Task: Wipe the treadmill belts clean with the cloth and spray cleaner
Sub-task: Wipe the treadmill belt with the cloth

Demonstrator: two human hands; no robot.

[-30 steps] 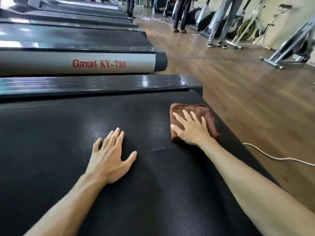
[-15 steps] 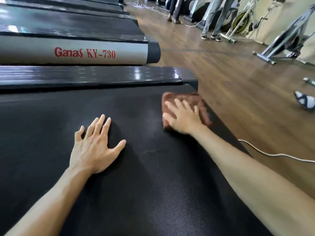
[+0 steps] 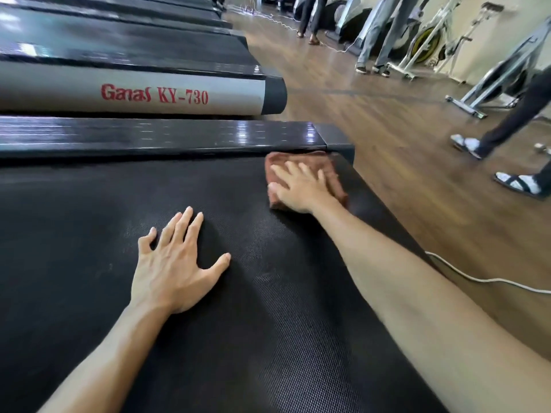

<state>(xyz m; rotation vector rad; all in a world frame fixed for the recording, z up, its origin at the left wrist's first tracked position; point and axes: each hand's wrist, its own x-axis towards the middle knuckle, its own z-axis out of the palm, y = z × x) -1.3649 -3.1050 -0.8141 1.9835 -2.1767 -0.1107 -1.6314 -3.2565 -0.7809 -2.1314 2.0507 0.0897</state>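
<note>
The right hand (image 3: 301,186) presses flat on the brown cloth (image 3: 316,165) at the belt (image 3: 268,323) corner; the left hand (image 3: 176,263) rests open mid-belt. Cloth could snag under the belt's side rail (image 3: 149,135).

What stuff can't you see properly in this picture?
All in the head view:
- Spray cleaner: nowhere in the picture.
- Brown cloth: the right hand covers its middle, and both are motion-blurred.
- Treadmill belt: cut off at the left and bottom edges, and the left hand hides a patch.
- People by the exercise bikes: the top edge cuts them off; only legs show.
</note>
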